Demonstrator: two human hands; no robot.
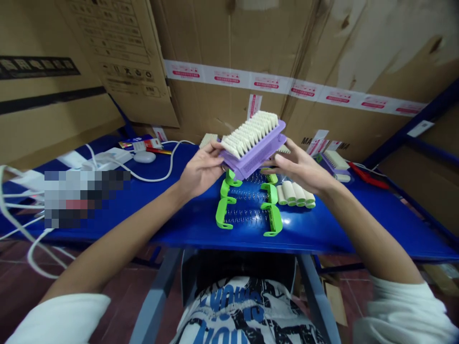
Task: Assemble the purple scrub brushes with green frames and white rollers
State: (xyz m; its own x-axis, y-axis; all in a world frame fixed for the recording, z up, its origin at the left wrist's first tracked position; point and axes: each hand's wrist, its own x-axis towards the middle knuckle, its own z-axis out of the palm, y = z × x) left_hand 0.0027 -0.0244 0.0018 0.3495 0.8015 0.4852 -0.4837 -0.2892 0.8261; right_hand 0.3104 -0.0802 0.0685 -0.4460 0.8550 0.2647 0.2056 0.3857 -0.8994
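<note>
Printed shirt fabric (247, 310) sits closest, at six o'clock. Going left to right: white cables (21, 224) trail at nine o'clock on the blue table (172, 224). The left hand (201, 169) pinches the near end of the purple tray (256, 153), held tilted above the table at the centre; the right hand (299, 167) grips its other side, fingers curled underneath. Loaded with cream rollers (251, 131), it looks light, rigid plastic, best held by its edges, kept level. Green spring frames (249, 205) lie beneath. Cardboard boxes (322, 57) wall twelve o'clock.
</note>
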